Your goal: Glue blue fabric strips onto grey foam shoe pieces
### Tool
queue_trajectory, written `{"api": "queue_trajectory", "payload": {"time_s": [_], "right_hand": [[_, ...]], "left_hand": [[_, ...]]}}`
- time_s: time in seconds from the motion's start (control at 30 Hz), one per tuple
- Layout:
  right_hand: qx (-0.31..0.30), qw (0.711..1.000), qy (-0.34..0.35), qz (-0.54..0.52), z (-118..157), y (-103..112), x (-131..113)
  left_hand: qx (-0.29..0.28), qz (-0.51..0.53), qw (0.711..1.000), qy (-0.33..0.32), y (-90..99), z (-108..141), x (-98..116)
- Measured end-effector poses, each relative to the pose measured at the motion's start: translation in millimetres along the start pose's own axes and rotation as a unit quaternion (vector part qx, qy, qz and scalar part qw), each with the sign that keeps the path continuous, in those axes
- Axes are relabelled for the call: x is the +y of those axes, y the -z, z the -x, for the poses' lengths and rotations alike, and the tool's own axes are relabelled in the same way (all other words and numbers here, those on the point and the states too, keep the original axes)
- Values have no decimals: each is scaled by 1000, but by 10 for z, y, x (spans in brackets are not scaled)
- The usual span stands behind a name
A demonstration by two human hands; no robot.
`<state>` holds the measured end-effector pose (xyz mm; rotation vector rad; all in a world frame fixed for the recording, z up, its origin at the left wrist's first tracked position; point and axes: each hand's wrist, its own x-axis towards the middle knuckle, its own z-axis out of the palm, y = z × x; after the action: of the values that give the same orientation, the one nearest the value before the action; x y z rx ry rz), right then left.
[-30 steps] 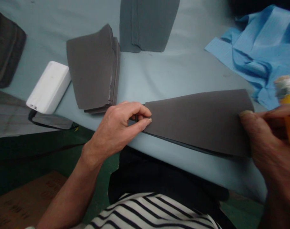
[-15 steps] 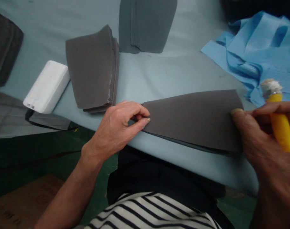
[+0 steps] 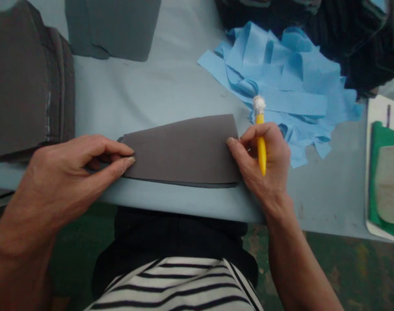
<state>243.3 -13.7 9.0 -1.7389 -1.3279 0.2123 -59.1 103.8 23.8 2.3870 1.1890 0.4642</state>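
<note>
on pale tabletop [image 3: 145, 95], hands [image 3: 276, 157] pinching plain grey panels [image 3: 184, 151] at either end, yellow brush [image 3: 261, 153] in the right

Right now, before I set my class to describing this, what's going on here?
A person's left hand pinches the narrow end of a tapered brown panel, and the right hand has its thumb on the wide end. That same hand holds a yellow-handled brush, white tip pointing away from the wearer. Another layer shows along the panel's near edge. A brown stack lies to the left; blue fabric strips lie heaped beyond the right hand.
</note>
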Motion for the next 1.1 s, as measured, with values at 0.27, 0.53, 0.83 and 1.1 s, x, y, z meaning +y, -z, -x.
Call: {"api": "queue_trajectory", "payload": {"time_s": [0.27, 0.53, 0.83, 1.1], "right_hand": [[-9, 1000, 21, 4, -1, 48, 39], [-39, 999, 11, 9, 3, 128, 5], [-91, 995, 20, 43, -22, 193, 20], [-97, 993, 49, 43, -32, 199, 25]], "left_hand": [[6, 15, 999, 39, 27, -7, 36], [-17, 1, 997, 80, 69, -46, 140], [-36, -1, 995, 93, 96, -61, 160], [-41, 5, 995, 89, 92, -79, 160]]}}
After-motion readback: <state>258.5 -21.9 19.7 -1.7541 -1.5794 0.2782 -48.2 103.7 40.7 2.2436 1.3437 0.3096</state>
